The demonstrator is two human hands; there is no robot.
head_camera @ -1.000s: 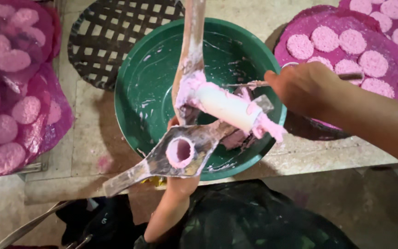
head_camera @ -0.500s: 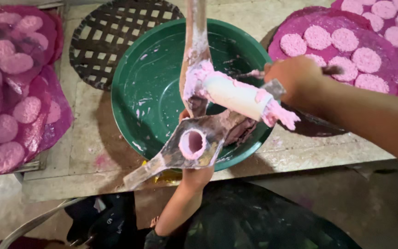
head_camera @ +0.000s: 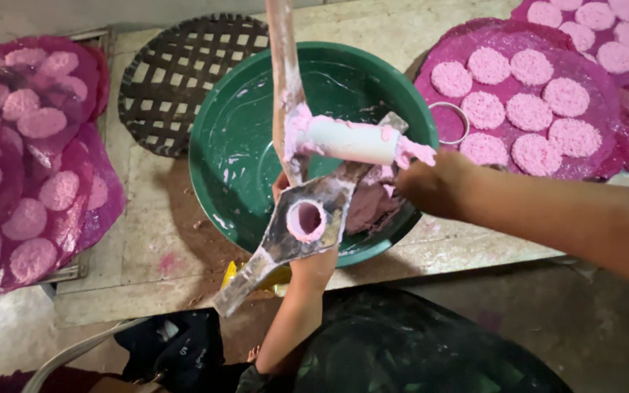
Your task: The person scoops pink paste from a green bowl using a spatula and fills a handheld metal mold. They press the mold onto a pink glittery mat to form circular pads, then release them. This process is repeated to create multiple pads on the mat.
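Observation:
My left hand (head_camera: 313, 266) reaches up from below and grips a metal hand press (head_camera: 329, 196) over a green basin (head_camera: 234, 138). The press has an open cylinder (head_camera: 307, 220) lined with pink dough, a white plunger (head_camera: 351, 140) smeared pink, and a long lever (head_camera: 284, 73) pointing away from me. My right hand (head_camera: 434, 183) comes in from the right, its fingers curled into a lump of pink dough (head_camera: 370, 209) in the basin, just under the plunger's end.
Magenta mats with several pink pressed discs lie right (head_camera: 540, 94) and left (head_camera: 23, 167) of the basin. A metal ring (head_camera: 449, 122) rests on the right mat. A dark woven tray (head_camera: 176, 76) sits behind the basin. The stone slab's front edge (head_camera: 183, 298) runs below.
My right hand has left the plunger end of the press and dropped down and left onto the dough in the basin. The press stays held over the basin.

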